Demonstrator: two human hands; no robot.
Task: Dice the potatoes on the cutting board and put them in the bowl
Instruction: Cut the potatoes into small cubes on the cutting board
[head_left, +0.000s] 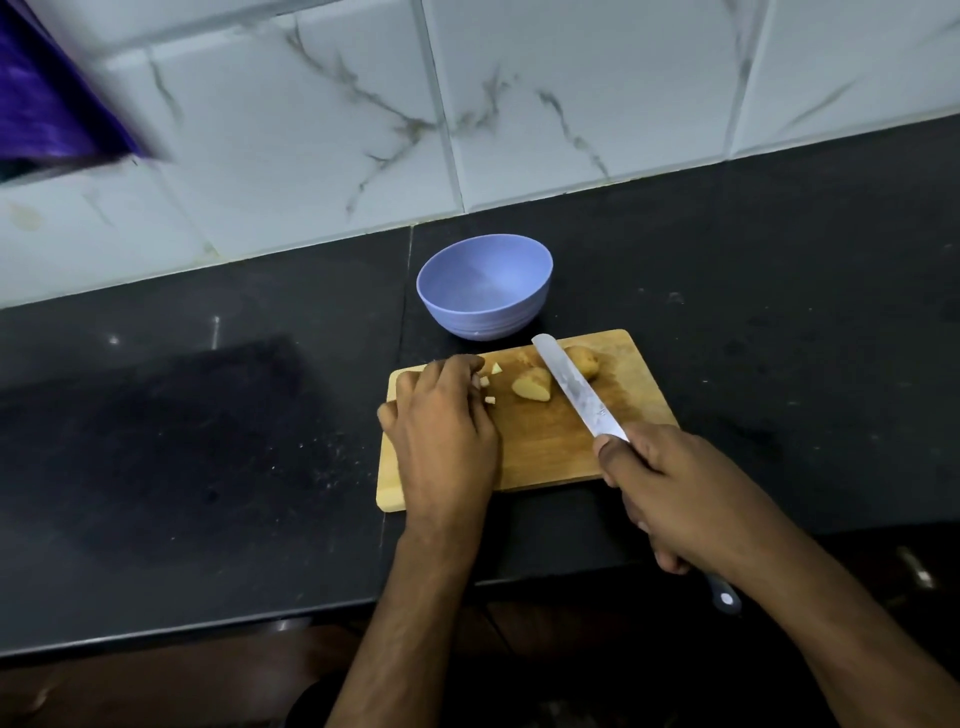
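Observation:
A wooden cutting board (540, 447) lies on the black counter. On it are a potato half (532, 387), another potato piece (584, 360) behind the blade, and small diced bits (489, 383). My left hand (441, 426) lies over the board's left part with fingers curled around diced bits at its fingertips. My right hand (670, 488) grips the handle of a knife (576, 389), whose blade slants across the board between the two potato pieces. The lilac bowl (484, 286) stands just behind the board and looks empty.
The black counter (779, 312) extends left and right of the board. A white marble-tiled wall (519, 104) rises behind it. A purple object (47, 104) sits at the upper left. The counter's front edge runs under my forearms.

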